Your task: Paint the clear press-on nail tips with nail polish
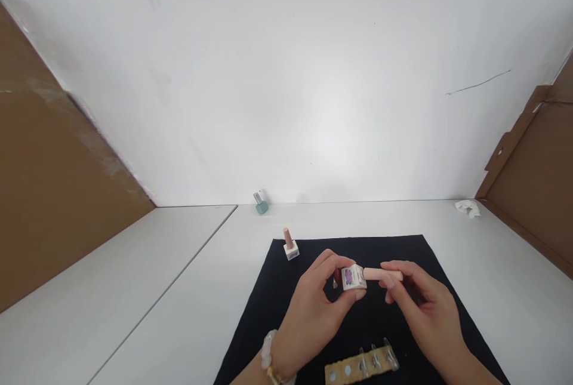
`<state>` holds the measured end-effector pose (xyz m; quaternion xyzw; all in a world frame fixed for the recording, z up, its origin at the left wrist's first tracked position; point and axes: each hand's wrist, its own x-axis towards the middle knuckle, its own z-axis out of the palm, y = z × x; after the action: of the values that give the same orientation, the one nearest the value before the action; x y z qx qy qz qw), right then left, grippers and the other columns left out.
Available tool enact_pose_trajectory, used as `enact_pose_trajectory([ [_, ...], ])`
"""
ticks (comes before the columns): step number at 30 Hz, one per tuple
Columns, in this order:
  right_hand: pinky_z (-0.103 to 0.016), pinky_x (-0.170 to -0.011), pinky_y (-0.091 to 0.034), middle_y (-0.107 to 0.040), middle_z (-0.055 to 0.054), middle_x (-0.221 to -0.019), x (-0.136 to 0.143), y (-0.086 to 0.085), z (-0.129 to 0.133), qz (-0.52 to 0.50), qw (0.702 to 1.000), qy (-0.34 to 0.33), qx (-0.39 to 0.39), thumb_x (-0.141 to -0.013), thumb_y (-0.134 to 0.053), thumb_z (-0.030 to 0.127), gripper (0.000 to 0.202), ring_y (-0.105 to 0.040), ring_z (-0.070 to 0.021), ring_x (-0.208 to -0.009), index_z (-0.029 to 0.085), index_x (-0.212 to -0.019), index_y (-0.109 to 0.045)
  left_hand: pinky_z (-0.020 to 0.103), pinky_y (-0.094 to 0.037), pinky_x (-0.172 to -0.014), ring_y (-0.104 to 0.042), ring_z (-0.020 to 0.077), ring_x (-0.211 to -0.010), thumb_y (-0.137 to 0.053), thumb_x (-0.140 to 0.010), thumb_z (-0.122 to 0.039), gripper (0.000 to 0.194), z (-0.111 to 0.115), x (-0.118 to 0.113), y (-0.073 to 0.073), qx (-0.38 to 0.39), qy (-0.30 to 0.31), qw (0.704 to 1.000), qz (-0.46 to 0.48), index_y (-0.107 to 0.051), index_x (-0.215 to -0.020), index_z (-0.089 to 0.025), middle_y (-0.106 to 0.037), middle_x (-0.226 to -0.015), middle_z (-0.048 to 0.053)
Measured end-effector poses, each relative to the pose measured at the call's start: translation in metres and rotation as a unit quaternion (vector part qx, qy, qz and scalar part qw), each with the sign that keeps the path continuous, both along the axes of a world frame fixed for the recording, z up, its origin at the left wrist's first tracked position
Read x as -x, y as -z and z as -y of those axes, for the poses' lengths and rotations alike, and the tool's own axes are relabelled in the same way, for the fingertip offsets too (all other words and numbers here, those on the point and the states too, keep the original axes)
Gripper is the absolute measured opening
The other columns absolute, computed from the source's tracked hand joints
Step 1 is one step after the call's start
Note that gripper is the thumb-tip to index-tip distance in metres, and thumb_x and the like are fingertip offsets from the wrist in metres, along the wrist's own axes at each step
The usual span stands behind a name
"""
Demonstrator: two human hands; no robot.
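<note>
Between the thumb and fingers of my left hand (320, 295) is a small white nail polish bottle (353, 277) with a purple flower print, tilted onto its side. Its long pink cap (380, 274) points right, and my right hand (421, 298) pinches it. Cap and bottle are in line and appear to meet at the neck. Below the hands lies a tan strip (360, 367) with pale round spots and several clear nail tips (376, 359) standing at its right part. A second white bottle with a pink cap (290, 248) stands upright at the mat's far left corner.
A black cloth mat (358, 319) lies on the white table (179, 289), which has a seam on the left. A teal nail polish bottle (261, 205) and a crumpled white tissue (468, 208) rest near the white back wall. Brown cardboard panels (58, 164) flank both sides.
</note>
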<state>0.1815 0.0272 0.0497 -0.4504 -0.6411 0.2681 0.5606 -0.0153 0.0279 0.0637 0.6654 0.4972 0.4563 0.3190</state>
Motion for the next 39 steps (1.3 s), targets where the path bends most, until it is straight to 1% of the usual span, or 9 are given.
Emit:
enact_pose_trajectory([
  [5, -0.024, -0.060, -0.054, -0.069, 0.000, -0.067, -0.006, -0.003, -0.010, -0.166, 0.975, 0.048, 0.138, -0.083, -0.082, 0.055, 0.033, -0.059, -0.0134, -0.057, 0.024, -0.092, -0.082, 0.037, -0.052, -0.084, -0.066, 0.0230, -0.089, -0.072, -0.078, -0.022, 0.014, -0.008, 0.001, 0.005, 0.018, -0.035, 0.998, 0.055, -0.070, -0.091, -0.026, -0.071, -0.093, 0.000],
  [11, -0.023, -0.055, -0.049, -0.060, 0.002, -0.072, -0.023, -0.009, -0.028, -0.289, 0.941, 0.039, 0.174, -0.076, -0.085, 0.062, 0.043, -0.049, -0.0103, -0.058, 0.021, -0.092, -0.081, 0.040, -0.059, -0.087, -0.074, 0.0253, -0.094, -0.072, -0.083, -0.028, 0.017, -0.038, 0.009, 0.007, 0.073, -0.058, 0.994, 0.065, -0.059, -0.094, -0.024, -0.076, -0.092, 0.003],
  [15, -0.022, -0.052, -0.047, -0.057, 0.002, -0.070, -0.026, -0.007, -0.035, -0.337, 0.921, 0.015, 0.197, -0.070, -0.091, 0.058, 0.044, -0.045, -0.0102, -0.059, 0.020, -0.088, -0.080, 0.040, -0.061, -0.089, -0.075, 0.0235, -0.096, -0.077, -0.089, -0.022, 0.013, -0.063, -0.003, 0.012, 0.110, -0.015, 0.994, 0.003, -0.066, -0.096, -0.019, -0.077, -0.097, 0.004],
  [18, -0.021, -0.051, -0.046, -0.056, 0.002, -0.069, -0.025, -0.005, -0.037, -0.351, 0.913, 0.008, 0.205, -0.066, -0.094, 0.057, 0.045, -0.044, -0.0096, -0.058, 0.019, -0.085, -0.080, 0.046, -0.062, -0.088, -0.073, 0.0250, -0.102, -0.070, -0.100, -0.030, 0.025, -0.078, -0.015, 0.022, 0.128, 0.003, 0.989, -0.068, -0.068, -0.121, -0.017, -0.072, -0.122, 0.008],
  [24, -0.019, -0.050, -0.044, -0.057, 0.003, -0.068, -0.028, -0.003, -0.039, -0.364, 0.908, 0.006, 0.207, -0.062, -0.096, 0.057, 0.048, -0.043, -0.0095, -0.059, 0.018, -0.086, -0.080, 0.049, -0.061, -0.092, -0.070, 0.0276, -0.110, -0.068, -0.101, -0.032, 0.032, -0.089, -0.018, 0.035, 0.124, 0.002, 0.977, -0.172, -0.065, -0.131, -0.019, -0.067, -0.133, 0.010],
  [28, -0.019, -0.051, -0.045, -0.058, 0.003, -0.068, -0.027, -0.003, -0.038, -0.355, 0.909, -0.015, 0.218, -0.065, -0.095, 0.054, 0.044, -0.044, -0.0092, -0.058, 0.018, -0.086, -0.080, 0.048, -0.061, -0.092, -0.070, 0.0273, -0.110, -0.068, -0.102, -0.032, 0.031, -0.082, -0.010, 0.031, 0.104, 0.003, 0.977, -0.187, -0.065, -0.130, -0.020, -0.067, -0.134, 0.010],
  [32, -0.019, -0.050, -0.045, -0.058, 0.002, -0.067, -0.025, -0.002, -0.036, -0.349, 0.908, -0.030, 0.231, -0.064, -0.097, 0.053, 0.044, -0.043, -0.0090, -0.057, 0.018, -0.085, -0.081, 0.048, -0.060, -0.093, -0.070, 0.0269, -0.110, -0.068, -0.101, -0.032, 0.029, -0.053, 0.016, 0.024, 0.079, -0.026, 0.983, -0.163, -0.066, -0.128, -0.019, -0.068, -0.132, 0.010],
  [36, -0.018, -0.049, -0.045, -0.057, 0.002, -0.068, -0.025, -0.004, -0.035, -0.352, 0.904, -0.041, 0.239, -0.064, -0.097, 0.052, 0.044, -0.043, -0.0087, -0.059, 0.018, -0.087, -0.081, 0.043, -0.060, -0.087, -0.072, 0.0230, -0.091, -0.070, -0.098, -0.026, 0.009, -0.010, 0.055, 0.027, 0.091, -0.085, 0.984, -0.131, -0.073, -0.097, -0.018, -0.075, -0.096, 0.003],
  [39, -0.018, -0.050, -0.044, -0.056, 0.003, -0.068, -0.023, -0.004, -0.033, -0.350, 0.903, -0.053, 0.243, -0.066, -0.096, 0.052, 0.043, -0.042, -0.0082, -0.059, 0.018, -0.088, -0.081, 0.039, -0.061, -0.079, -0.072, 0.0214, -0.081, -0.071, -0.095, -0.024, 0.012, 0.007, 0.072, 0.038, 0.137, -0.087, 0.979, -0.120, -0.072, -0.086, -0.018, -0.074, -0.084, 0.001],
])
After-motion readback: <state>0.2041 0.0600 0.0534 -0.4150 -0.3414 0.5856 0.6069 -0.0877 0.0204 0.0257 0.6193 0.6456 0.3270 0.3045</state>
